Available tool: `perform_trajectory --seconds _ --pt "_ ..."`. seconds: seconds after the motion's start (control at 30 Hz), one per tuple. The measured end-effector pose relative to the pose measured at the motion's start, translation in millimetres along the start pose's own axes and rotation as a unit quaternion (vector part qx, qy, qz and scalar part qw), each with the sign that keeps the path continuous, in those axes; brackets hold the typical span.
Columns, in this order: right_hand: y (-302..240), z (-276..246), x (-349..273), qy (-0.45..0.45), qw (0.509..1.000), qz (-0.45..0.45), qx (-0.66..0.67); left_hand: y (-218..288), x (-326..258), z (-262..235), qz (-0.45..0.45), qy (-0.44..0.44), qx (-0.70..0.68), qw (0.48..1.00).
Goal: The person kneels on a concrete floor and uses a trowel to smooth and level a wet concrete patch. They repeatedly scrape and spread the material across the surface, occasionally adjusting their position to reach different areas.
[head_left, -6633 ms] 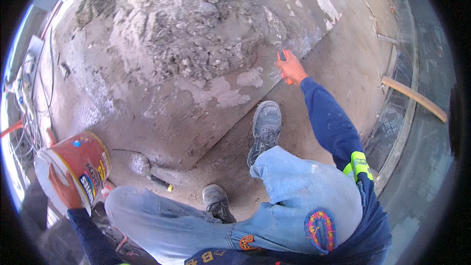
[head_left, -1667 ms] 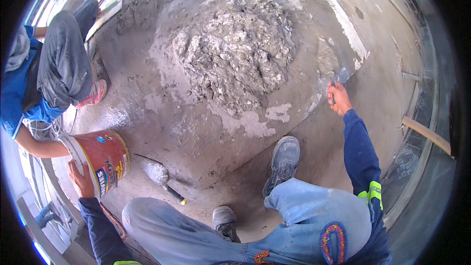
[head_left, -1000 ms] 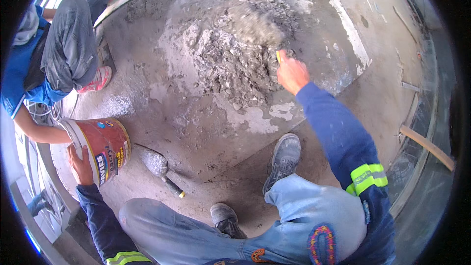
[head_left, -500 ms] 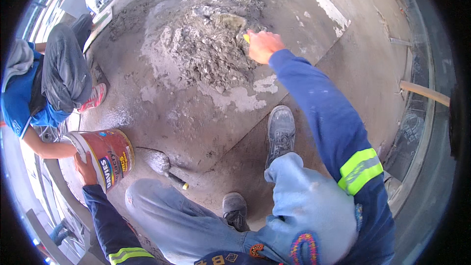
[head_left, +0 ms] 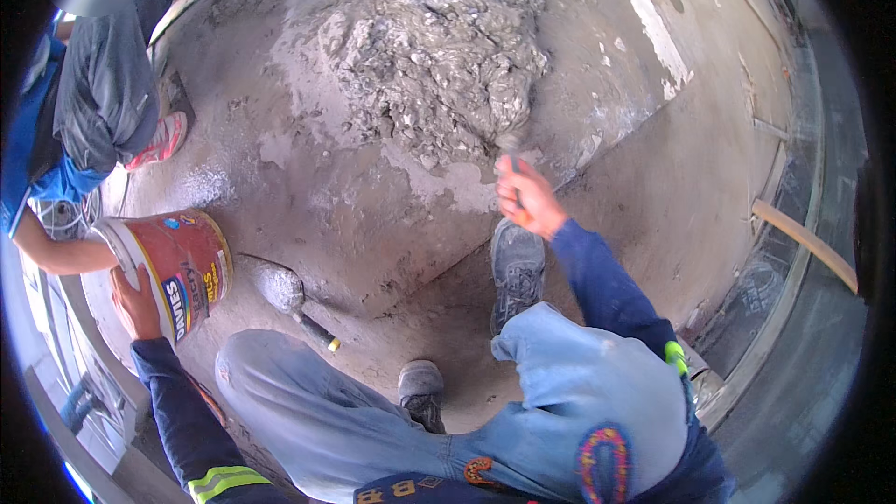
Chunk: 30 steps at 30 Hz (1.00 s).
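My right hand (head_left: 529, 198) is closed round the handle of a trowel (head_left: 507, 142), whose small visible part is blurred at the near edge of a heap of wet grey mortar (head_left: 448, 56). On the left, my left hand (head_left: 137, 306) grips the rim of a red and white paint bucket (head_left: 201, 257), its thumb over the edge. The bucket leans over with its mouth toward the left. A co-worker's forearm (head_left: 61, 254) reaches to that mouth, and the hand is hidden there. A second trowel (head_left: 282, 289), crusted with mortar, lies on the floor beside the bucket.
The co-worker (head_left: 107, 84) crouches at the left, with a red shoe (head_left: 161, 140) near the bucket. My own shoes (head_left: 518, 271) stand between me and the heap. A wooden handle (head_left: 807, 243) juts in at the right, by a ledge along the floor's edge.
My right hand has drawn the trowel back from the heap toward me. My left hand stays on the bucket rim. The view has shifted slightly.
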State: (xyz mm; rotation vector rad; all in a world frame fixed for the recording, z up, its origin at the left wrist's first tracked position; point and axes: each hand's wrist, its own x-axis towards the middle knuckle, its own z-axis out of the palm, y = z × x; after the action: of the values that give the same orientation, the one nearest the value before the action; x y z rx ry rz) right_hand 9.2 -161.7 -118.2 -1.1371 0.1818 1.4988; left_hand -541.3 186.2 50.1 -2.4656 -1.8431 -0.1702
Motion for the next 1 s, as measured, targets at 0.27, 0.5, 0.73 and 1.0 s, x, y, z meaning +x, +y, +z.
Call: perform_trajectory --seconds 0.27,0.5,0.73,1.0 --pt "-63 76 16 -0.018 0.996 -0.077 -0.033 9 1 0 0.059 0.059 -0.051 0.995" --pt "-94 132 -29 0.043 0.950 -0.235 -0.199 -6 -3 1 0.036 0.053 -0.055 0.996" --pt "-126 115 22 0.323 0.519 -0.303 -0.731 19 0 3 0.033 0.047 -0.070 0.996" --pt "-147 69 12 0.296 0.562 -0.376 -0.675 -2 -1 9 -0.003 0.049 -0.079 0.996"
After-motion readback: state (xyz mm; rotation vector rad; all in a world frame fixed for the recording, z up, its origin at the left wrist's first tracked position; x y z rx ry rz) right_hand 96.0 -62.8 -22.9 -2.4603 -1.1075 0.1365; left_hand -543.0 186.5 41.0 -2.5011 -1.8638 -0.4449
